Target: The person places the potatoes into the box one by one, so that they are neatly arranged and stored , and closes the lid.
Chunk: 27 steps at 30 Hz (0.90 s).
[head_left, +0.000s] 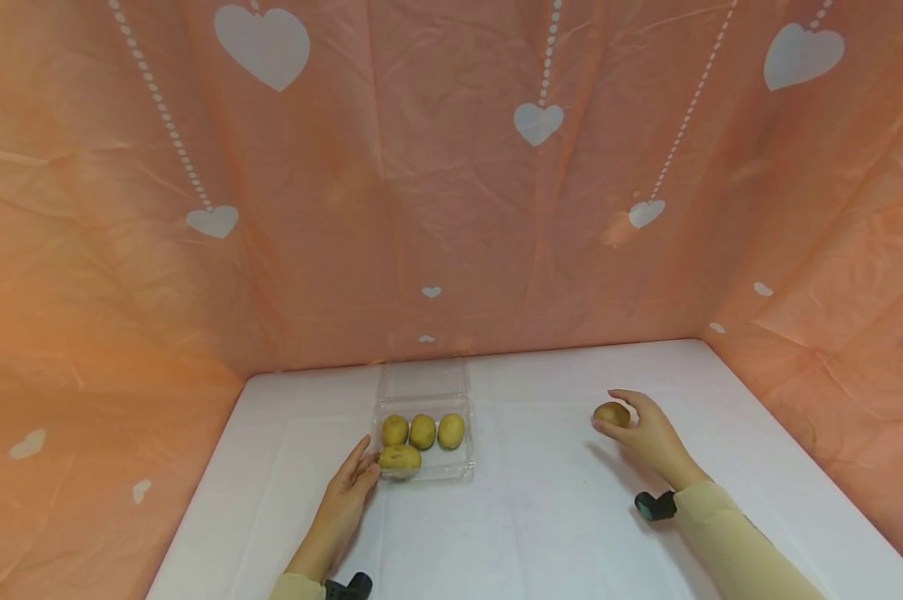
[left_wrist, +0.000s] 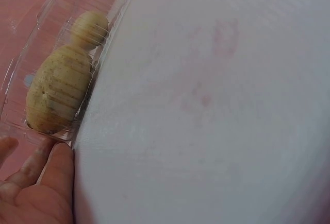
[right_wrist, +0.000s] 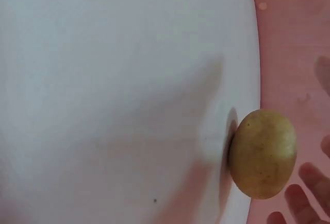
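A clear plastic clamshell box (head_left: 462, 468) lies on the table with its lid (head_left: 423, 379) folded back. Several yellow potatoes sit inside, one lying crosswise, the front potato (head_left: 400, 458). My left hand (head_left: 346, 487) rests against the box's near left corner, its fingers mostly straight; the left wrist view shows the fingertips (left_wrist: 56, 154) at the box wall. Farther right, a single potato (right_wrist: 263, 154) sits on the table. My right hand (head_left: 649, 437) reaches around it with thumb and fingers spread; in the right wrist view the fingers appear apart from its surface.
A white-covered table (head_left: 526, 500) spans the space below. Orange-pink cloth (head_left: 451, 208) with white hearts hangs behind the table and at both sides. Dark wrist straps (head_left: 655, 506) are on both wrists.
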Available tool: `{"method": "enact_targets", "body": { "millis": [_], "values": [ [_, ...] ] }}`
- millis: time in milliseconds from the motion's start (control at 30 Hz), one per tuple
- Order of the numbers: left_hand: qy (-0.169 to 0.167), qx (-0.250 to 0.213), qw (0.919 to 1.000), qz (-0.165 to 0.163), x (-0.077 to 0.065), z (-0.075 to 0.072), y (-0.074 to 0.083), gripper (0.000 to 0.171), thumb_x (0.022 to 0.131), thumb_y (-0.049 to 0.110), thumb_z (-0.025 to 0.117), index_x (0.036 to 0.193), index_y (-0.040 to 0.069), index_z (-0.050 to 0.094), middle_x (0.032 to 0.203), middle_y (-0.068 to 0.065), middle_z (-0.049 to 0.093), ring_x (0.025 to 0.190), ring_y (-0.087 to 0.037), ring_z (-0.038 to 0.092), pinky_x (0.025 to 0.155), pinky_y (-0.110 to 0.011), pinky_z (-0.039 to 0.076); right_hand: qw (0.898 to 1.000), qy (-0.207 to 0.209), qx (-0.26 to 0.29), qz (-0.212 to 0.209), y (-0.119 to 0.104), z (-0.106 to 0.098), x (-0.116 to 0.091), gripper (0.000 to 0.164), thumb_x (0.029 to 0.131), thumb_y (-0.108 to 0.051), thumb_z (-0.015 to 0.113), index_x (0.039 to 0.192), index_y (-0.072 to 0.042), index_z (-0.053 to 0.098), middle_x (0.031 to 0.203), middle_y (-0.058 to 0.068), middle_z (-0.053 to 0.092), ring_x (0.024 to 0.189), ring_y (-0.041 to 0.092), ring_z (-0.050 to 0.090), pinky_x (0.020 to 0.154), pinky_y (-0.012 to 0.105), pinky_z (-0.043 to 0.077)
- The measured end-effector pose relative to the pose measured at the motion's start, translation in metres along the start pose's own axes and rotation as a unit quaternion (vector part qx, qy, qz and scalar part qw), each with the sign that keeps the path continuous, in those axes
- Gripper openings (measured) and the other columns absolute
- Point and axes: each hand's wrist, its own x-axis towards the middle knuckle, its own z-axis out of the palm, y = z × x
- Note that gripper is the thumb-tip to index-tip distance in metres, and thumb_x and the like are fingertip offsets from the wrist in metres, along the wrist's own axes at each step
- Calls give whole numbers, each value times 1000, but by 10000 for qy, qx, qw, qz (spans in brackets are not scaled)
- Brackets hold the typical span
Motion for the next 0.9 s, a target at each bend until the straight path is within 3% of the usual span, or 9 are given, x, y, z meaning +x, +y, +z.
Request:
{"method": "enact_targets", "body": {
  "millis": [267,500,667,767,900],
  "values": [
    [10,7,10000,10,-1,-1,0,60,101,20,52,154,14,25,146,-21,41,136,-32,35,111,-47,28,9995,-98,150,256,-1,1,-1,77,84,-39,75,140,4,42,136,33,41,122,47,42,97,59,41],
    [20,10,10000,28,-1,-1,0,60,101,22,52,154,14,26,146,-23,40,136,-34,35,112,-48,28,9985,-298,163,441,1,3,-3,71,89,-29,72,141,7,39,131,32,46,112,43,50,83,43,52],
    [9,10,10000,5,-1,-1,0,60,101,21,53,154,14,25,147,-22,39,137,-33,34,112,-47,27,9957,-420,408,714,5,4,-5,69,89,-23,71,142,5,37,127,29,47,104,35,52,70,31,53],
    [8,12,10000,10,-1,-1,0,60,101,21,53,154,14,25,147,-22,39,137,-33,34,112,-47,28,9952,-398,452,767,7,5,-5,68,89,-22,71,142,4,36,129,29,45,105,36,52,70,32,53],
    [1,-25,10000,14,-1,-1,0,60,101,20,52,154,14,25,147,-22,39,137,-32,34,112,-46,28,9962,-354,345,712,8,5,-4,66,90,-21,71,140,5,36,133,29,43,110,39,52,80,38,52]
  ]
}}
